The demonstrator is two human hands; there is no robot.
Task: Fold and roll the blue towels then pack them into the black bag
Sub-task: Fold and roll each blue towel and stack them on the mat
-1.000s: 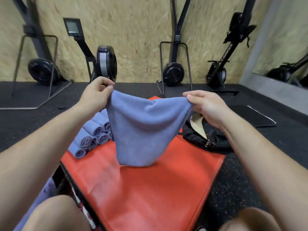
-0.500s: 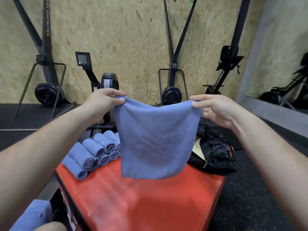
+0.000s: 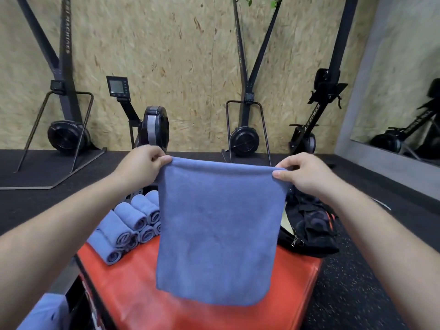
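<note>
- Above red plyo box (image 3: 142, 306), clamping blue towel's (image 3: 219, 229) top corners in left grip (image 3: 142, 163) and right grip (image 3: 307, 172), hanging flat, probably to fold squarely.
- At box's far-right corner, keeping black bag (image 3: 312, 225) seemingly open for packing.

The towel (image 3: 219, 229) hides the left of the bag (image 3: 309, 225), the rightmost rolls (image 3: 128, 222) and the middle of the surface (image 3: 133, 294). At lower left, the frame edge cuts a blue cloth (image 3: 45, 310).
</note>
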